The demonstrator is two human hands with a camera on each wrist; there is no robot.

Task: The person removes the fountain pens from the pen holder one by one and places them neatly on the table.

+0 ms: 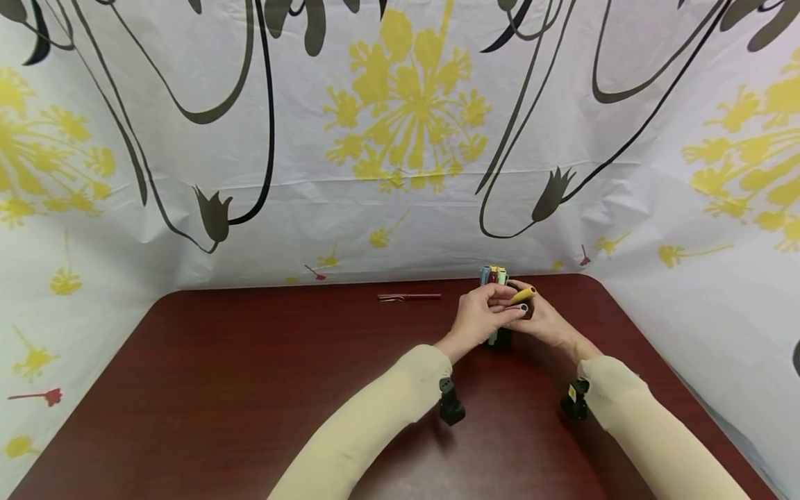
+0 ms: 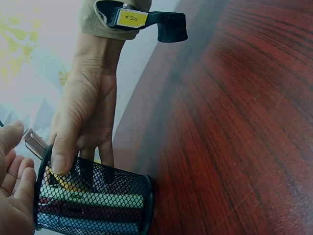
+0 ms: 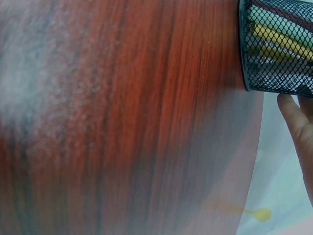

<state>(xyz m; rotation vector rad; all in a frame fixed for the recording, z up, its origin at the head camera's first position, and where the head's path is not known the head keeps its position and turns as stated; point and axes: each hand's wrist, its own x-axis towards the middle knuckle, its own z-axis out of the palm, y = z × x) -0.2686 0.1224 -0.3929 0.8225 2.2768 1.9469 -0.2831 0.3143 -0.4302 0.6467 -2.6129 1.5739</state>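
A black mesh pen cup (image 1: 503,340) stands near the table's back right, full of pens and markers. My right hand (image 1: 550,325) holds the cup from its right side; in the left wrist view its thumb lies over the mesh near the rim. At the cup's mouth is my left hand (image 1: 478,316), thumb and fingers closed around the end of a pen. A silvery pen (image 2: 36,143) pokes out of the rim beside the left thumb. One yellow marker (image 1: 523,295) leans out to the right. Part of the right hand is hidden behind the cup.
A dark red pen (image 1: 409,297) with a clip lies near the table's back edge, left of the cup. The reddish-brown table (image 1: 250,389) meets a white flower-patterned cloth (image 1: 300,153) at the back and sides. Small black cameras (image 1: 451,403) sit on both wrists.
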